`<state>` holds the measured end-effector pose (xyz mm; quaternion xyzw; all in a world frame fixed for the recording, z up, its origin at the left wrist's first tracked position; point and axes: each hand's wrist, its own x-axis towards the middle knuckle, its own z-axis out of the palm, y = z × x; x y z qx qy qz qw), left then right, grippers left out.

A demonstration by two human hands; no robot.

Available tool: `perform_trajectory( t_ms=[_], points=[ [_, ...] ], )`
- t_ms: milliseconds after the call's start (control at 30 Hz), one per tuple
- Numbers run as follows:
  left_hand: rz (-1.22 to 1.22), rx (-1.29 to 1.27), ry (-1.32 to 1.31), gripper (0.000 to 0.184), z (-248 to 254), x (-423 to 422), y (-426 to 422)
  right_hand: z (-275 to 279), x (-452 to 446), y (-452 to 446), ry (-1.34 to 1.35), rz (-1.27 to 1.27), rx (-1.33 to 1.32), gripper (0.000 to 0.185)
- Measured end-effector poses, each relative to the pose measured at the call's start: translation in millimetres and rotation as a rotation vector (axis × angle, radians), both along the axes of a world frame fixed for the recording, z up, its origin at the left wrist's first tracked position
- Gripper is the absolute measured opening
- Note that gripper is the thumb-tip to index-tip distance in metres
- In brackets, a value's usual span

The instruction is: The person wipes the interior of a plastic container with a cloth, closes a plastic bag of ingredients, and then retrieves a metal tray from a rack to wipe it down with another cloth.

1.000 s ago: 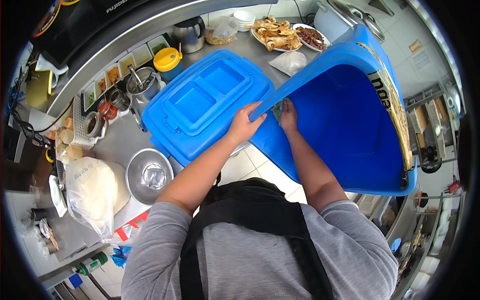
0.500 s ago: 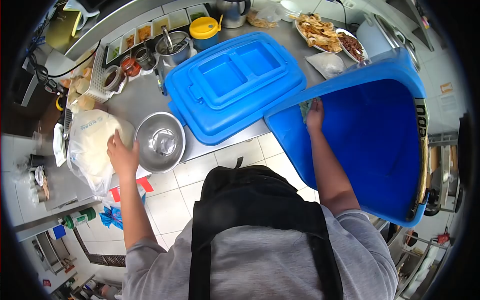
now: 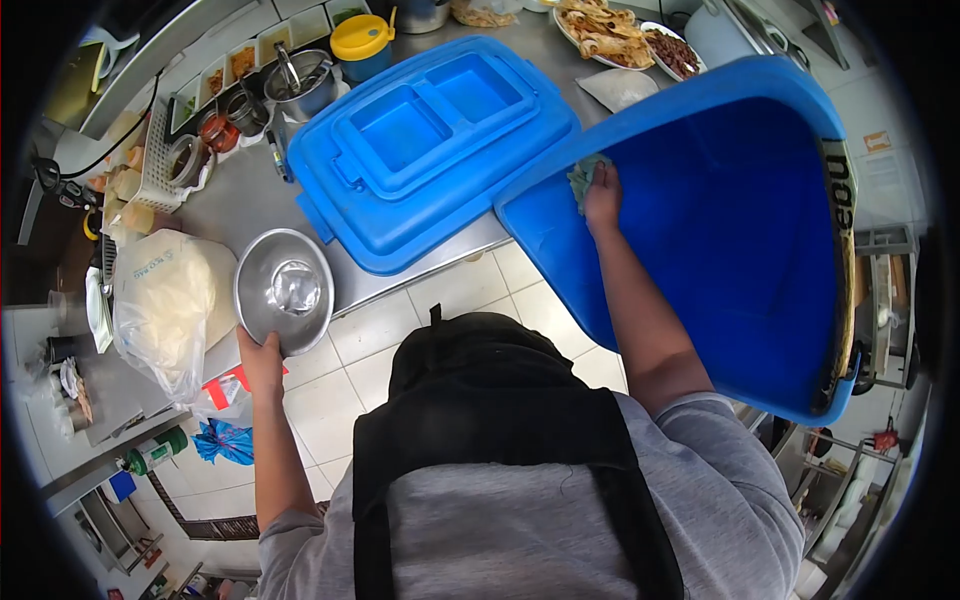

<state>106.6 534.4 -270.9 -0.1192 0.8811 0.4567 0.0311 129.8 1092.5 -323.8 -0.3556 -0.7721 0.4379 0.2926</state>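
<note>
At the bottom rim of a steel bowl, my left hand is closed, thumb on the rim. Clear plastic or a shiny patch shows in the bowl's bottom. My right hand presses a crumpled green cloth against the inner wall of a big blue tub, which lies tipped on its side. Left of the bowl stands a plastic bag with pale contents. A blue lid with two recesses rests on the counter between my hands.
Along the back of the steel counter are a yellow-lidded container, a pot with utensils and food trays. Plates of food and a white bag lie behind the tub. Tiled floor shows below.
My left hand has moved from beside the plastic bag down to the bowl's rim and taken hold of it. The right hand stays at the tub wall with the cloth. The view has shifted slightly.
</note>
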Motion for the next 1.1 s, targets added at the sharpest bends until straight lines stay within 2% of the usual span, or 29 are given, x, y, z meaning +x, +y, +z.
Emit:
perform_trajectory(
  t_ms=[67,100,133,167,200,233,267,300,333,400,433,500,600,667,800,867,900,967,1000,1067,1100],
  points=[
    [-0.032,0.304,-0.109,0.053,2.6,7.9,0.3,2.2,2.2,-2.3,-0.001,-0.016,0.010,0.031],
    [-0.032,0.303,-0.111,0.053,5.1,12.6,7.2,8.9,2.2,-5.0,-0.041,-0.013,0.008,0.034],
    [-0.138,0.303,-0.047,0.056,7.6,17.5,15.6,15.8,2.4,-8.0,-0.081,-0.010,0.006,0.036],
    [-0.236,0.297,0.020,0.059,10.8,23.2,22.9,-40.1,0.7,35.8,-0.107,0.063,0.256,0.035],
    [-0.221,0.195,-0.130,0.064,12.8,29.2,28.4,-95.5,0.0,78.8,-0.132,0.103,0.539,0.033],
    [-0.295,0.120,-0.139,0.064,23.4,38.1,40.4,-147.8,0.5,119.0,-0.138,0.106,0.813,0.032],
    [-0.354,0.039,-0.149,0.064,35.9,44.7,55.1,-29.1,-0.6,19.1,-0.025,0.043,0.119,0.034],
    [-0.413,0.040,-0.220,0.063,46.3,48.2,65.4,-37.5,-2.4,29.2,0.222,0.186,-0.318,0.033],
    [-0.423,0.180,-0.239,0.058,33.3,53.0,68.3,-47.1,-3.9,40.0,0.441,0.229,-0.770,0.032],
    [-0.524,0.163,-0.135,0.051,7.6,60.9,65.2,-71.9,-4.8,63.7,0.098,0.183,-0.046,0.035],
    [-0.480,0.152,-0.125,0.051,-4.7,63.2,57.1,-49.2,-2.4,46.7,0.087,0.125,-0.104,0.036],
    [-0.393,0.346,-0.385,0.046,-22.5,69.1,48.5,-18.5,-0.2,22.6,0.079,0.095,-0.169,0.037],
    [-0.378,0.310,-0.326,0.042,-13.8,69.5,40.9,6.9,1.7,-0.1,0.037,0.050,-0.188,0.039],
    [-0.328,0.401,-0.367,0.040,1.9,63.1,38.4,14.6,2.5,-4.9,0.028,0.043,-0.194,0.040],
    [-0.268,0.370,-0.248,0.042,15.7,50.9,16.8,3.7,0.1,5.2,0.029,0.079,-0.183,0.040],
    [-0.179,0.246,-0.143,0.043,19.5,45.4,-0.1,4.7,0.1,5.2,0.068,0.076,-0.267,0.039],
    [-0.186,0.250,-0.142,0.043,24.6,44.9,-5.0,-3.8,-1.9,11.8,0.070,0.070,-0.263,0.039],
    [-0.079,0.275,-0.304,0.045,37.8,43.8,-9.9,-26.2,-4.8,28.9,0.062,0.051,-0.137,0.037],
    [-0.144,0.231,-0.344,0.045,48.3,44.6,-8.1,-27.9,-3.0,24.8,0.165,0.075,-0.247,0.036],
    [-0.321,0.177,-0.280,0.045,36.3,45.6,0.0,-34.3,-3.2,27.6,0.159,0.060,-0.166,0.036],
    [-0.375,0.246,-0.296,0.045,29.8,44.3,15.2,-36.5,-4.3,26.6,0.130,0.051,-0.090,0.035]
  ],
)
